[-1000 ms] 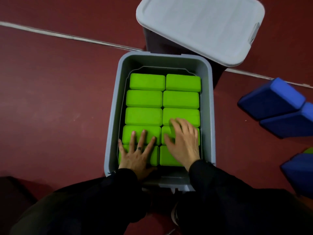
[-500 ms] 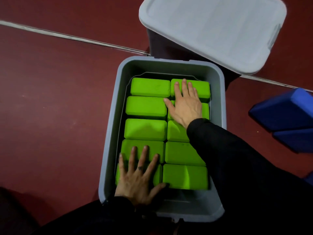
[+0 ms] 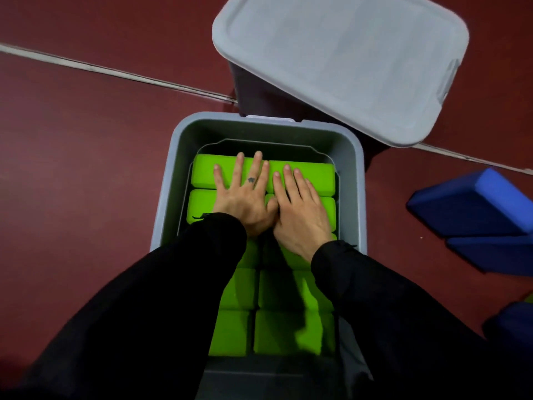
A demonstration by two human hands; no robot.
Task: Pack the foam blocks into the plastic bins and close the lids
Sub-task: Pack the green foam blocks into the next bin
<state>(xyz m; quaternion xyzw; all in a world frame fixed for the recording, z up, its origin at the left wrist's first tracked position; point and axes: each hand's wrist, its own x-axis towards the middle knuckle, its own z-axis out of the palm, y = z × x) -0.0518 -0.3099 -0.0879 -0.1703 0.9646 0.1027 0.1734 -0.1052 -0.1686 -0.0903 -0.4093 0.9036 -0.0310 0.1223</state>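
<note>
Both hands lie flat, palms down, fingers straight and slightly spread, gripping nothing. The left hand [image 3: 245, 197] presses on the far-left green foam block [image 3: 203, 171]; its fingertips reach that block's far edge and a small dark mark shows on one finger. The right hand [image 3: 300, 209] lies just beside it, thumbs touching or nearly so, fingers resting on the far-right green foam block [image 3: 314, 179]. Black sleeves [image 3: 161, 298] cover both forearms from the wrists back toward the camera.

Under and behind the hands, the green foam blocks [image 3: 288, 330] sit in two columns, packed edge to edge in one flat layer inside the open grey plastic bin [image 3: 170, 180]. The blocks lie below the bin's rim. The sleeves hide parts of the middle rows, so the full count cannot be told.

Beyond the fingertips, past the far wall of the bin, a grey lid [image 3: 340, 62] rests tilted across a second dark bin [image 3: 248, 90], offset to the right of the hands. A pale floor line [image 3: 115, 73] runs across the dark red floor [image 3: 72, 168] behind both bins.

Well to the right of the right hand, blue foam blocks [image 3: 473, 209] lie stacked loosely on the floor, outside any bin; another blue block [image 3: 516, 324] sits nearer the camera at the frame edge
</note>
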